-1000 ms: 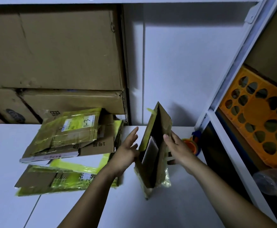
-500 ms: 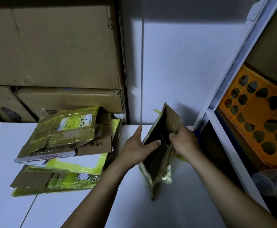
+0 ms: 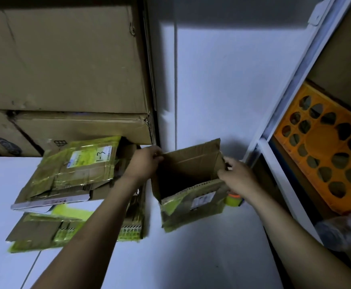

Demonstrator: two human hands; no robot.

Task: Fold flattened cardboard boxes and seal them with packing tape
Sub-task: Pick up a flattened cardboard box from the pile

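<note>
Half a second ago the box (image 3: 189,184) was a narrow sleeve standing edge-on to us. Now it is pulled open into a squared tube at the centre of the frame, with its labelled, yellow-taped face towards us and its dark inside showing. Its lower end seems to sit on the desk (image 3: 191,257), though we cannot be sure it bears weight there. Our left hand (image 3: 145,161) pinches the far left corner of the rim, and our right hand (image 3: 236,176) pinches the right edge, fingers curled on the cardboard. We judge the opening step all but done, with the flaps yet to be folded in and the taping not begun. Around us, the cartons (image 3: 62,59) fill the upper left and stand close behind our left hand. The shelf (image 3: 274,130) runs down the right side, near our right wrist. The stack (image 3: 72,176) of flattened boxes lies at mid left, with our left forearm crossing its right edge, so the box has little room to swing that way. The bare desk at the bottom of the frame is the best room for turning it. The tape (image 3: 234,200) sits just under our right hand, against the box's right side, and a careless turn could knock it.
</note>
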